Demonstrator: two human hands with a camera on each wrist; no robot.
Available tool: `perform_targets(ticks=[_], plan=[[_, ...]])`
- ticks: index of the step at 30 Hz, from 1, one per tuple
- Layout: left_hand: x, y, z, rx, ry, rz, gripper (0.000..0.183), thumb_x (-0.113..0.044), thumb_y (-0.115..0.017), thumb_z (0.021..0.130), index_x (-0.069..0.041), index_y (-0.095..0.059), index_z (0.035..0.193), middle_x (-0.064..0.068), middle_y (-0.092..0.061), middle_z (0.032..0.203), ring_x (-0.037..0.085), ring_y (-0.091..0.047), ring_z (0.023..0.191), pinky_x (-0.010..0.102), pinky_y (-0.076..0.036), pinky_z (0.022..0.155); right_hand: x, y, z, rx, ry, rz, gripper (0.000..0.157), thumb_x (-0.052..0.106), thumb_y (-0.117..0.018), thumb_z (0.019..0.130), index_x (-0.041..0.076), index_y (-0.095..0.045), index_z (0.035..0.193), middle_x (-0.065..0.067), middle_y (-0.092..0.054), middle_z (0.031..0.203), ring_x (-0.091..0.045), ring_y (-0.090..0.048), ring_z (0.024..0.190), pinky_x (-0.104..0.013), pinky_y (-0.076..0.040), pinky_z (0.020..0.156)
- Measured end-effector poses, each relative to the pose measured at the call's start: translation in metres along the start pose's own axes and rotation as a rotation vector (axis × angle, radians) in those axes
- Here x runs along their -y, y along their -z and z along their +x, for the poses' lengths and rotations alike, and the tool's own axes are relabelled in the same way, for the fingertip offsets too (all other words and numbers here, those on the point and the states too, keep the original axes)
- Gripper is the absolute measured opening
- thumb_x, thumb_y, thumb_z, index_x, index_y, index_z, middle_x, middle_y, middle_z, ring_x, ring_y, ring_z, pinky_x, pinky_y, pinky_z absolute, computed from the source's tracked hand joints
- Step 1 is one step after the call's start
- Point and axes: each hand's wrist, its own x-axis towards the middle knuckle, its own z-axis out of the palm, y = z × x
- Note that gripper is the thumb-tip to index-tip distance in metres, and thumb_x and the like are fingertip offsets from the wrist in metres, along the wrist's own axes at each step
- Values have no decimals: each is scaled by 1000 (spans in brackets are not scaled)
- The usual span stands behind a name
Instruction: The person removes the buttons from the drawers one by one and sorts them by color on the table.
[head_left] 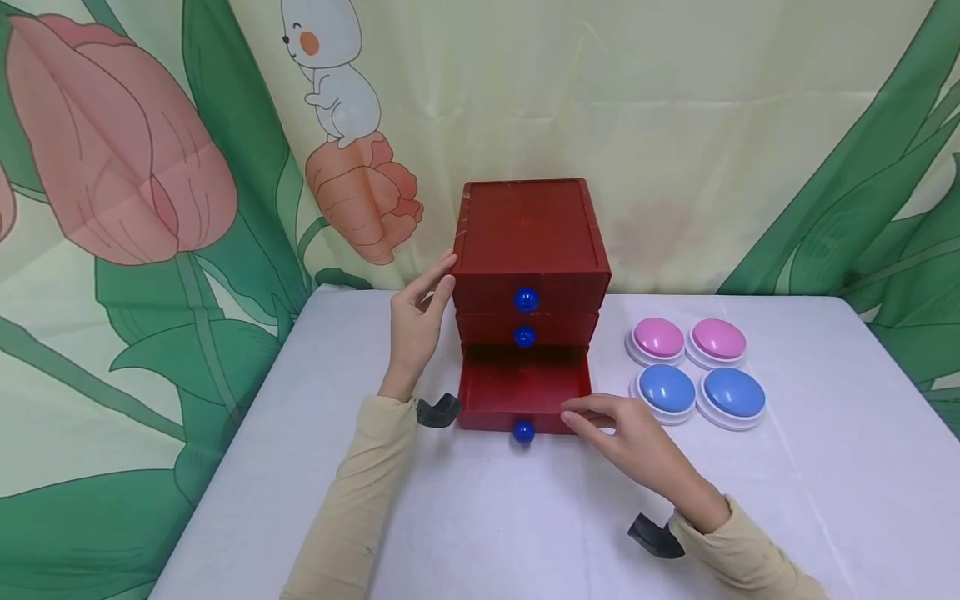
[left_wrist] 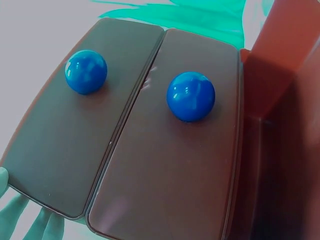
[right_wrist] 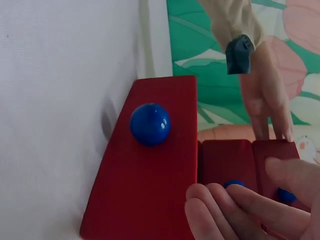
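A small dark-red chest of drawers (head_left: 528, 225) has three blue round knobs on its front. Its bottom drawer (head_left: 487, 421) is pulled out, and the bare inside shows. The upper two drawers are closed. My left hand (head_left: 417, 325) rests against the chest's upper left side, fingers fairly straight and thumb near the front corner. Over the right front corner of the bottom drawer is my right hand (head_left: 637, 437), its fingers loosely bent and its thumb apart from them. In the right wrist view its fingertips (right_wrist: 197, 192) lie right at the drawer front's top edge, beside the blue knob (right_wrist: 150, 124).
Two pink push buttons (head_left: 658, 338) and two blue push buttons (head_left: 667, 389) with white bases stand to the right of the chest. All stand on a white-covered table (head_left: 480, 517). A printed curtain (head_left: 675, 125) hangs close behind the chest.
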Motion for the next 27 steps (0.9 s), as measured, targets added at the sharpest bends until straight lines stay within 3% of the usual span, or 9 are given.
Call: perform_targets(ticks=[7,13,19,27], plan=[[0,-1,0,1,-8,-5,36,-7,-59,99,2,-60,134,12,-58,141,24,-59,126,40,-51,101,2,-6,2,42,-85,50,28,21,-70,93,3,-73,115,-9,-74,108,-25,-72,99,-31,-60,81],[1,-1,-1,0,-8,1,36,-7,-58,99,2,-60,134,12,-58,141,24,-59,125,40,-52,101,-9,-19,4,109,-35,81,30,27,-67,95,3,-75,112,-6,-76,101,-18,-73,93,-27,-59,81],[0,0,-2,1,-12,7,36,-8,-59,99,2,-60,134,12,-58,141,25,-60,123,43,-52,101,-17,-34,8,169,1,170,27,22,-65,97,-1,-74,110,-9,-76,94,-17,-74,84,-20,-58,78],[0,0,-1,-2,-6,4,36,-8,-58,99,1,-60,134,12,-58,141,25,-59,123,46,-50,102,-19,-41,14,218,7,263,32,19,-60,100,-7,-70,114,-17,-75,99,-24,-75,85,-26,-60,78]])
